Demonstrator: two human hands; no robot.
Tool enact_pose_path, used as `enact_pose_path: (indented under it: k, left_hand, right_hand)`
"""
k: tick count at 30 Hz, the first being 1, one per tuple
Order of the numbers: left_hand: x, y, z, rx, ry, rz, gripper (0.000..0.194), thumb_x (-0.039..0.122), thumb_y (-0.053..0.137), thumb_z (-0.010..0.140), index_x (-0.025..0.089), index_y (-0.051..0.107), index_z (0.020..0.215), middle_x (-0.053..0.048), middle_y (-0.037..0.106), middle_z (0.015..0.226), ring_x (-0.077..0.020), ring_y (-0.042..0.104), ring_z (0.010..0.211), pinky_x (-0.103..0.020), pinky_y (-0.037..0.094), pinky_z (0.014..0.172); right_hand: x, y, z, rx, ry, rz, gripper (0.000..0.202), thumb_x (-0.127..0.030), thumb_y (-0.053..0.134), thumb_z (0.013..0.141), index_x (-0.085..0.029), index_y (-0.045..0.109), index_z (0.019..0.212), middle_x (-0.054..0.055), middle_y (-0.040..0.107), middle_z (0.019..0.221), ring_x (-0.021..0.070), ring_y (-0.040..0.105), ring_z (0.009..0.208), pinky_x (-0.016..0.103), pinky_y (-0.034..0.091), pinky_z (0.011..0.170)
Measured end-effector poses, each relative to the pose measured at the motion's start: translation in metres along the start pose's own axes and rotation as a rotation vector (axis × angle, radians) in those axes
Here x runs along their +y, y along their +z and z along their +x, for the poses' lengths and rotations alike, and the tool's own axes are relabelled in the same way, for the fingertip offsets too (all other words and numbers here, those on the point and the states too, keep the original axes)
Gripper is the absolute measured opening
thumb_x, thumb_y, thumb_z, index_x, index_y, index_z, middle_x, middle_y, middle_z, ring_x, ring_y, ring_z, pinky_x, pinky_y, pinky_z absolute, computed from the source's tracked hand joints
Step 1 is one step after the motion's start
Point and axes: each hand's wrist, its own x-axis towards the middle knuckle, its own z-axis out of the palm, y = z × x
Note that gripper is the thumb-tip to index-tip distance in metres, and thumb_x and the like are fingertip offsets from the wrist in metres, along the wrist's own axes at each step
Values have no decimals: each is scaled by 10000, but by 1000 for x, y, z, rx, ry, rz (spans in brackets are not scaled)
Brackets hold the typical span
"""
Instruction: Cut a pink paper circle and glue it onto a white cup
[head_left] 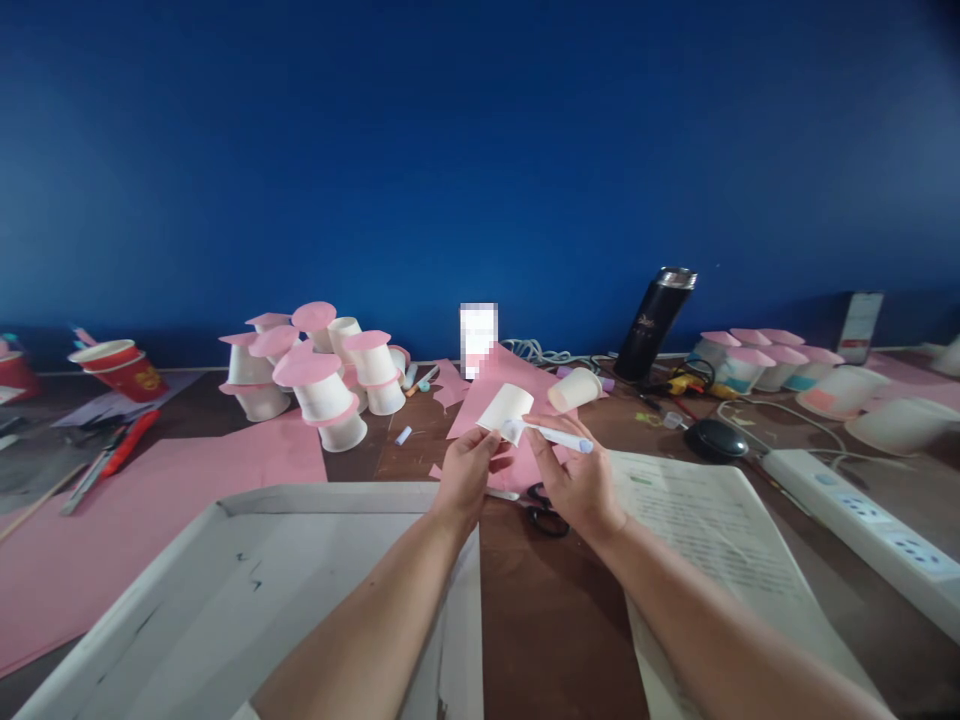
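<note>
My left hand (466, 468) pinches the lower edge of a small white paper cup (504, 404), which is tilted over the table. Between the fingers of my right hand (583, 478) is a slim white marker (559, 437) with a bluish end. Its other end points at the cup's edge; whether it touches is too small to tell. Under both hands lies pink paper (491, 375). A second paper cup (575, 390) rests on its side just beyond my right hand. Black-handled scissors (546, 515) lie below my hands, partly covered.
Stacked paper cups with pink tops (307, 370) stand at left, beside a small cap (403, 435). A white box lid (300, 580) lies in front. At right are a black flask (654, 325), printed sheets (697, 530), a mouse (715, 440) and a power strip (862, 530).
</note>
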Motion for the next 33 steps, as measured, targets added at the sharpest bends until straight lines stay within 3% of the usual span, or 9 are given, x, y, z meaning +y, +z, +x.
enact_pose_path:
  k: [33]
  left_hand:
    - [5, 1, -2, 30, 0, -73, 249, 332, 754, 597, 131, 608, 613, -11, 581, 653, -118, 566, 677, -275, 500, 673]
  right_hand:
    - [2, 1, -1, 19, 34, -81, 176, -289, 491, 898, -226, 630, 986, 57, 689, 997, 238, 606, 1014, 417, 413, 960]
